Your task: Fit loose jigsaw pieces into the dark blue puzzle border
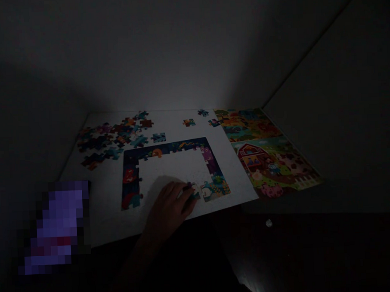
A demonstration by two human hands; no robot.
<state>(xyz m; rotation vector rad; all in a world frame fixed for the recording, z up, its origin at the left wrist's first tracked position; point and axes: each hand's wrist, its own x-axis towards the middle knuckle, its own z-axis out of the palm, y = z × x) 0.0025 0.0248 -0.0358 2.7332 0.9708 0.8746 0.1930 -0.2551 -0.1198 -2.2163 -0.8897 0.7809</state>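
- So far, the border of the puzzle frame (pixel 170 164) was mostly joined along its far edge, both sides and the near-right corner; its middle and much of the near edge stood bare.
- One hand (pixel 170 207), which side I cannot tell, pressed narrow fingers onto a puzzle piece (pixel 194 191) at that near edge; the other hand was not visible.
- Many loose pieces (pixel 113 138) lay far-left, unplaced.
- Two finished pictures (pixel 263 151) lay to the right.
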